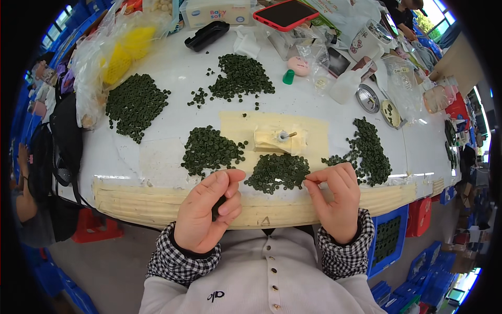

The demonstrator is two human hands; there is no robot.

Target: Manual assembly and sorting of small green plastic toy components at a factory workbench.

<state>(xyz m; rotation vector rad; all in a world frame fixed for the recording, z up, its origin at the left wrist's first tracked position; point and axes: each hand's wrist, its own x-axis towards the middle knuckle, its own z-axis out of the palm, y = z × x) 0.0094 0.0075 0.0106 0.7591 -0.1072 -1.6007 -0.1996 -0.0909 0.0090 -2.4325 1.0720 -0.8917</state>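
Note:
My left hand (209, 209) is closed at the table's near edge, fingers curled round something dark that they mostly hide. To its right, my right hand (337, 196) pinches with thumb and forefinger at the right rim of a pile of small dark green rings (277, 172); a small dark piece shows at the fingertips. Just beyond that pile stands a tape-covered block (269, 140) with a metal pin (287, 135) sticking out of it. Another heap of small dark green parts (209, 149) lies beyond my left hand, and more rings (370, 152) are spread past my right.
Farther back lie two more heaps of green parts (136, 104) (240, 76), a black case (207, 35) and a red-edged phone (285, 14). A mug (361, 44), tins (367, 98) and plastic bags crowd the back right. Yellowish padding (141, 201) lines the front edge; a blue crate (395, 230) stands below right.

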